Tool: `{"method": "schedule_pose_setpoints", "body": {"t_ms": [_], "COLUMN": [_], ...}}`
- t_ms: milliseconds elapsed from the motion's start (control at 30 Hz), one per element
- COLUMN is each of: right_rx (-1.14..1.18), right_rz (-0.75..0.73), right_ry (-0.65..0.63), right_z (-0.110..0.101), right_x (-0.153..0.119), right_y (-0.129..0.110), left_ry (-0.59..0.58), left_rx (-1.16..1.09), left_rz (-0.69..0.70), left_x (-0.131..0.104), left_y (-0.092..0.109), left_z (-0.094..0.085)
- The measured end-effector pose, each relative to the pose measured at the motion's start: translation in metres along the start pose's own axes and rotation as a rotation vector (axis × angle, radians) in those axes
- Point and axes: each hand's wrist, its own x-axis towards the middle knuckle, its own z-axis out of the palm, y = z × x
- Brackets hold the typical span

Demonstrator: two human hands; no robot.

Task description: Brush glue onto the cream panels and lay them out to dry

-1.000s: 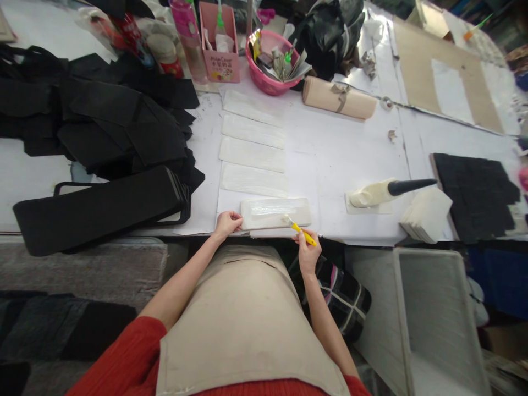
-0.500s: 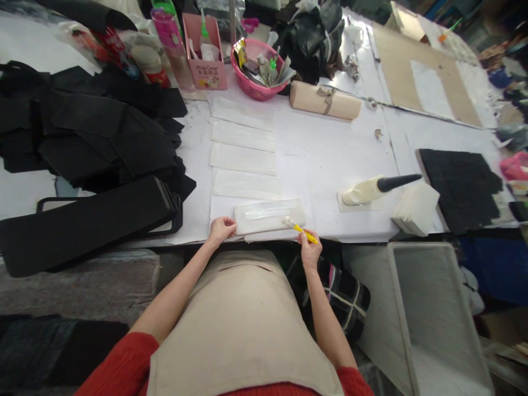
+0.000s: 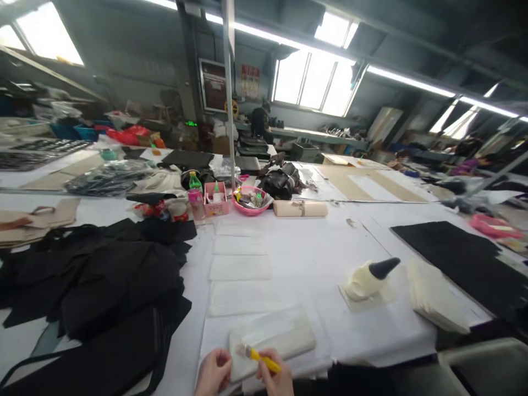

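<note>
A whitish rectangular panel (image 3: 284,333), possibly a stack of thin pieces, lies slightly tilted at the table's front edge. The thumb and fingers of my left hand (image 3: 213,372) are closed at its lower left edge. In my right hand (image 3: 275,376) is a paintbrush (image 3: 267,361) with a yellow handle, its pale bristles over the panel's left end. Several similar pale strips (image 3: 241,268) lie in a column beyond the panel. To the right, a cream bottle (image 3: 363,281) with a dark, tapered nozzle lies on a small sheet.
Black cut pieces (image 3: 119,269) are heaped on the left. Farther back stand a pink box (image 3: 215,199), a pink basin (image 3: 249,202) of small items and a beige roll (image 3: 300,208). On the right are a pale stack (image 3: 437,297) and a black sheet pile (image 3: 457,264).
My view has tipped up, showing the room with its windows and a distant person. The brush has moved from the panel's right end to its left end, bringing my right hand near my left.
</note>
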Motion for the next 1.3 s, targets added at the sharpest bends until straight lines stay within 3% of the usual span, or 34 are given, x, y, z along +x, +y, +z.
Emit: {"method": "schedule_pose_setpoints", "body": {"t_ms": [100,233,333,400,500,667,767,867,1000,1100,1200,1300], "right_rx": [0.027,-0.025,-0.116,-0.196,-0.203,-0.061,-0.025,-0.053,-0.162,-0.219,-0.2,-0.153], "right_rz": [0.047,0.081,0.107,0.08,0.023,0.037,0.038,0.054,0.092,0.095,0.076,0.015], "right_ry": [0.103,0.335,0.421,0.467,0.417,0.033,-0.099,-0.006,0.313,0.399,0.364,0.198], "right_z": [-0.015,-0.074,-0.118,-0.131,-0.114,-0.038,-0.016,-0.034,-0.098,-0.129,-0.123,-0.106], "right_x": [0.007,0.018,0.021,0.017,0.008,-0.005,-0.005,0.006,0.027,0.03,0.023,0.02], "right_y": [0.012,0.016,0.003,-0.014,-0.036,-0.049,-0.042,-0.031,-0.025,-0.029,-0.029,-0.021], "left_ry": [-0.028,-0.038,-0.035,-0.028,-0.031,-0.062,-0.056,-0.033,-0.012,-0.011,-0.008,-0.003], "left_rx": [-0.014,0.024,0.028,0.042,0.063,-0.054,-0.059,-0.048,-0.04,-0.046,-0.04,-0.039], "left_rz": [0.004,0.002,-0.005,0.021,0.014,-0.049,-0.058,-0.052,-0.07,-0.077,-0.083,-0.088], "left_x": [0.006,0.009,-0.001,-0.014,-0.026,-0.029,-0.032,-0.035,-0.036,-0.038,-0.038,-0.038], "left_y": [-0.011,-0.01,0.003,0.016,0.032,0.039,0.04,0.041,0.045,0.047,0.048,0.049], "left_z": [0.002,0.002,-0.004,-0.011,-0.02,-0.025,-0.025,-0.025,-0.025,-0.025,-0.025,-0.026]}}
